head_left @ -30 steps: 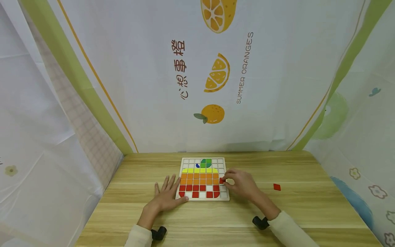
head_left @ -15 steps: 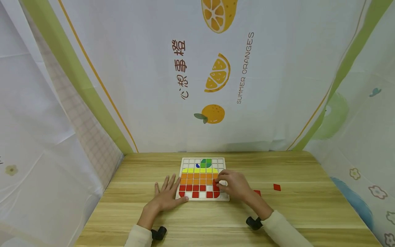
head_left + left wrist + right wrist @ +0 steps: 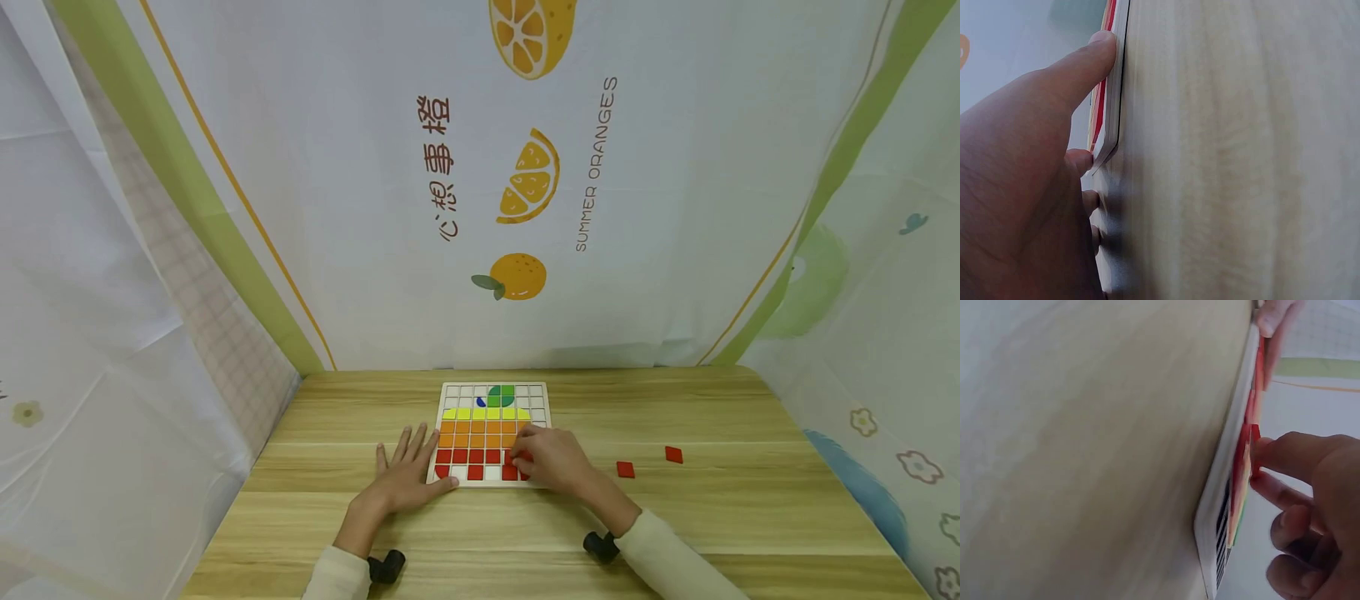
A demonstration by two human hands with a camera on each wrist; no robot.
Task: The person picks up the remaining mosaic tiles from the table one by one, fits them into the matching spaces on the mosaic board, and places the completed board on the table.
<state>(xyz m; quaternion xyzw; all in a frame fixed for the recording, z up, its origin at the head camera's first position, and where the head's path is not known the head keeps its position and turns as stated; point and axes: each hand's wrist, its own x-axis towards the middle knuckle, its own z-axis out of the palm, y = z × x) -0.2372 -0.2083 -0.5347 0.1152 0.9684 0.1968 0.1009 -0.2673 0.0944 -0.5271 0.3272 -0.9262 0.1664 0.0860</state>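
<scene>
A white gridded puzzle board (image 3: 453,391) lies on the table, filled with green, blue, yellow, orange and red tiles in rows. My left hand (image 3: 405,482) lies with fingers spread at the board's left side; its thumb (image 3: 1100,53) presses on the near edge. Over the lower right of the board, my right hand (image 3: 558,460) pinches a red tile (image 3: 1255,432) between thumb and index finger, close above the red rows. Its other fingers are loosely curled. In the near red row, some white cells show. The right hand hides part of the board's right side.
Two loose red tiles, a nearer one (image 3: 626,470) and a farther one (image 3: 673,455), lie on the wooden table (image 3: 480,542) right of the board. A white curtain (image 3: 360,250) with printed oranges hangs behind the table's back edge.
My right hand has moved left and slightly nearer across the board with the red tile, uncovering a loose red tile beside its wrist. The left hand has stayed still.
</scene>
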